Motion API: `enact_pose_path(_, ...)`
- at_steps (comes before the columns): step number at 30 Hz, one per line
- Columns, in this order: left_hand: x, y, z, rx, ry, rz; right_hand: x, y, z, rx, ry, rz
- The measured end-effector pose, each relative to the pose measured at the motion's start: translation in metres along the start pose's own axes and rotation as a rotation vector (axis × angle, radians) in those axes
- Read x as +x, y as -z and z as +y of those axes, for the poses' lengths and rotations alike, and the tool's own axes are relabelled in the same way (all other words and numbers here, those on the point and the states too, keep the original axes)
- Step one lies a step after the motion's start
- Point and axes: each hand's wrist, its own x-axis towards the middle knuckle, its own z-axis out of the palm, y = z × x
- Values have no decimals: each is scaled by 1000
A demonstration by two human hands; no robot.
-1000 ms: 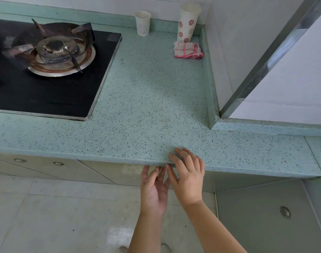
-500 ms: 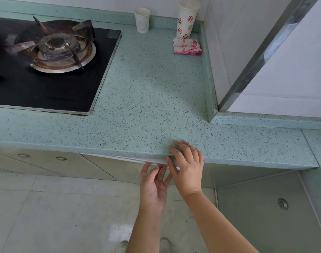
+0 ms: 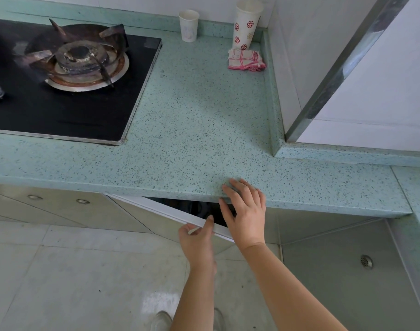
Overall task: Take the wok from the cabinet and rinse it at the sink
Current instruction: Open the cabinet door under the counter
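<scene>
Under the green speckled countertop (image 3: 194, 130) a pale cabinet door (image 3: 161, 218) stands partly swung out. My left hand (image 3: 198, 242) grips the door's white top edge with fingers and thumb curled round it. My right hand (image 3: 246, 211) rests flat on the counter's front edge, fingers straight. A dark gap (image 3: 194, 207) shows behind the door; something black lies inside, too dark to identify. No wok or sink can be made out.
A black gas hob with a rusty burner (image 3: 82, 60) sits at the left. Two paper cups (image 3: 188, 25) (image 3: 247, 25) and a red-checked cloth (image 3: 246, 60) stand at the back. A second cabinet door with a vent (image 3: 366, 261) is at the right. Tiled floor (image 3: 73, 271) below.
The cabinet door has swung outward, opening a dark gap. My left hand went from reaching under the counter edge to gripping the door's top edge. My right hand stayed on the counter.
</scene>
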Motion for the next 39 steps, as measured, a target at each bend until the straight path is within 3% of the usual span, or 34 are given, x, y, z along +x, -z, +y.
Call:
enact_pose_path(11, -12, 51, -13, 244, -202, 30, -4, 8, 4, 25, 57, -71)
enact_pose_path(28, -38, 135, -5, 542, -314, 2, -10, 19, -12, 8, -36, -284)
enact_pose_path(39, -40, 191, 5, 817, -387, 157, -13, 13, -17, -46, -17, -286)
